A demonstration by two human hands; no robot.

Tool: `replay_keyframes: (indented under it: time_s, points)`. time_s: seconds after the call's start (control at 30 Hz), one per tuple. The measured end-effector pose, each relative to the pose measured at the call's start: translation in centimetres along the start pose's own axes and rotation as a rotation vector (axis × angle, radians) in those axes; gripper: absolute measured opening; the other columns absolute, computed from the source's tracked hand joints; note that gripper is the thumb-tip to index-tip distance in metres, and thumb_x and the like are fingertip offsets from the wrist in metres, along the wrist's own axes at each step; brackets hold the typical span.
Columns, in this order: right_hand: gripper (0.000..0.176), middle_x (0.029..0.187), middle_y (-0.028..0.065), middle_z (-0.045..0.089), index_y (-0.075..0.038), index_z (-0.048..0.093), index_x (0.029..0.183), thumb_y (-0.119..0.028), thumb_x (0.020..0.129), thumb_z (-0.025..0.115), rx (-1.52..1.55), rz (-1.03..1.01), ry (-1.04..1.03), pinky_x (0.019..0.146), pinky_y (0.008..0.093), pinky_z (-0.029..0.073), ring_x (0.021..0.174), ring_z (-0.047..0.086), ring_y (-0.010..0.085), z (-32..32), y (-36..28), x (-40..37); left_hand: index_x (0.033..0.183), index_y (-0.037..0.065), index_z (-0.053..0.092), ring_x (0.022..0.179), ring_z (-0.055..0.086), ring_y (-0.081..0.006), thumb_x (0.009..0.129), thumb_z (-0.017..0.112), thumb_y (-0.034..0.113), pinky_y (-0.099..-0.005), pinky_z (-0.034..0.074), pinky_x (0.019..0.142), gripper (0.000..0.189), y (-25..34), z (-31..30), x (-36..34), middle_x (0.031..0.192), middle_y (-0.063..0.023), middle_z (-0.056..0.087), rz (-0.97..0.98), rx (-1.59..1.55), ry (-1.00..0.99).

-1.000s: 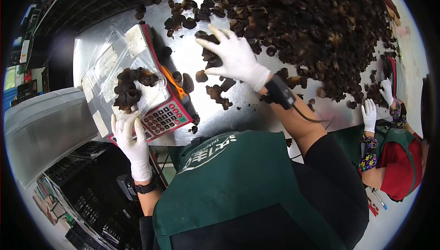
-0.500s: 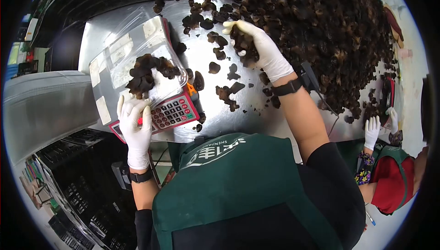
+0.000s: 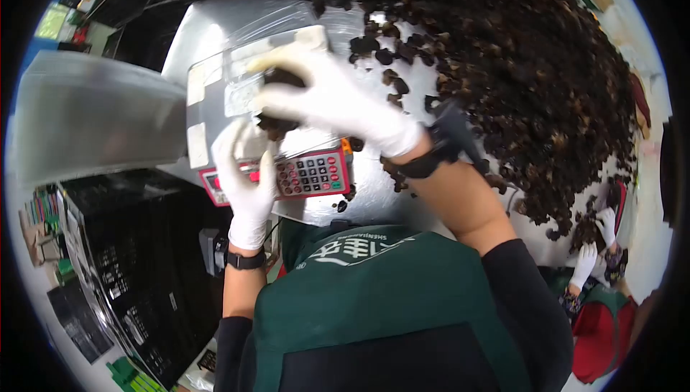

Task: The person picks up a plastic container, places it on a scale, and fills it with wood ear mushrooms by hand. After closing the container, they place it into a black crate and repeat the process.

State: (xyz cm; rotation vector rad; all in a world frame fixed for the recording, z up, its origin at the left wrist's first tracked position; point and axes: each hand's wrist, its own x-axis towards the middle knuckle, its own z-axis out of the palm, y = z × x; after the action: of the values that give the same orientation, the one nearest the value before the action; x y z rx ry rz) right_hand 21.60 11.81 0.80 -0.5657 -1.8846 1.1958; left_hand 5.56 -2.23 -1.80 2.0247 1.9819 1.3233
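Directly beneath the right hand sits the tray on the scale. The fingers curl palm-down around a fungus clump, poised above the tray. The left hand, nearer the body, lies flat and empty against the tray's near edge. The pile lies rightward of the right hand.

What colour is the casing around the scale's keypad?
Red; the scale casing shows best in the head view.

container on scale — mushroom heap right of it
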Motion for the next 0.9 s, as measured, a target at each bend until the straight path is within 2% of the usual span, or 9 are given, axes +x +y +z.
replay_keyframes:
  time_s: [0.03,0.1,0.17,0.33,0.47,0.57,0.77,0.83,0.9]
  points:
    - [0.058,0.12,0.0151,0.061,-0.007,0.059,0.133,-0.042,0.088,0.066,-0.222,-0.172,0.02,0.09,0.0435,0.052,0.102,0.061,0.0263,1.7,1.1,-0.3,0.136,0.0,0.051,0.125,0.051,-0.0334,0.08,0.069,0.0,-0.0437,0.035,0.112,0.059,0.5,0.5,0.1,0.132,-0.0185,0.054,-0.037,-0.012,0.042]
    - [0.064,0.134,0.0156,0.053,-0.01,0.054,0.138,-0.045,0.085,0.066,-0.722,-0.017,-0.098,0.092,0.0451,0.05,0.112,0.056,0.0319,3.3,0.2,-1.5,0.151,-0.002,0.03,0.141,0.037,-0.0353,0.091,0.065,0.012,-0.0432,0.028,0.117,0.071,-0.3,0.7,-0.2,0.151,-0.0227,0.038,-0.063,-0.081,-0.065]
    - [0.066,0.137,0.0151,0.052,-0.009,0.054,0.136,-0.047,0.084,0.066,-0.777,0.001,-0.104,0.088,0.042,0.05,0.112,0.056,0.0315,3.8,-0.7,-2.0,0.156,0.0,0.016,0.146,0.03,-0.0315,0.099,0.055,0.021,-0.0437,0.022,0.12,0.073,0.1,1.3,-0.1,0.157,-0.0203,0.031,-0.118,-0.222,-0.125]
    - [0.038,0.117,0.0151,0.065,-0.007,0.067,0.114,-0.027,0.082,0.072,-0.664,-0.029,0.363,0.096,0.0408,0.048,0.111,0.059,0.0322,-2.4,1.3,-4.5,0.149,0.003,0.039,0.135,0.041,-0.0402,0.096,0.057,0.02,-0.0465,0.031,0.113,0.059,-0.3,1.2,0.1,0.145,-0.025,0.043,-0.074,0.056,-0.255]
    - [0.047,0.127,0.0131,0.057,-0.014,0.062,0.126,-0.026,0.081,0.07,-0.983,0.252,0.356,0.097,0.0432,0.047,0.111,0.054,0.0327,-7.4,11.4,-9.6,0.147,0.006,0.044,0.137,0.041,-0.0349,0.095,0.057,0.011,-0.0424,0.033,0.113,0.053,0.0,1.3,0.3,0.146,-0.0207,0.043,-0.045,0.136,-0.259]
    - [0.019,0.105,0.0131,0.057,-0.009,0.067,0.101,-0.014,0.083,0.067,-0.817,0.279,0.173,0.088,0.0426,0.049,0.1,0.057,0.0325,-8.1,14.7,-12.0,0.144,0.004,0.046,0.137,0.04,-0.038,0.091,0.058,0.009,-0.0454,0.03,0.115,0.054,0.1,1.4,0.2,0.145,-0.0218,0.044,-0.073,0.124,-0.259]
    - [0.007,0.094,0.0103,0.058,-0.009,0.065,0.085,-0.011,0.08,0.068,-0.866,0.12,0.372,0.083,0.0413,0.049,0.092,0.058,0.0305,-11.4,15.1,-9.2,0.143,0.004,0.048,0.137,0.04,-0.0375,0.09,0.059,0.007,-0.0453,0.03,0.115,0.054,0.3,1.2,0.2,0.144,-0.0211,0.044,-0.098,0.127,-0.275]
    - [0.044,0.122,0.0089,0.059,-0.015,0.065,0.12,-0.024,0.078,0.074,-1.055,0.212,0.378,0.094,0.044,0.046,0.109,0.055,0.0315,-12.9,14.1,-7.8,0.142,0.003,0.049,0.137,0.04,-0.0377,0.09,0.059,0.006,-0.0454,0.03,0.115,0.054,0.3,1.3,0.2,0.144,-0.0209,0.045,-0.088,0.141,-0.272]
    - [0.054,0.133,0.0096,0.055,-0.016,0.059,0.13,-0.027,0.08,0.074,-1.135,0.144,0.355,0.096,0.0439,0.045,0.112,0.054,0.0307,-13.3,15.9,-6.8,0.142,0.004,0.049,0.137,0.04,-0.0381,0.09,0.059,0.006,-0.0456,0.031,0.115,0.054,0.2,1.4,0.2,0.143,-0.0209,0.045,-0.108,0.116,-0.271]
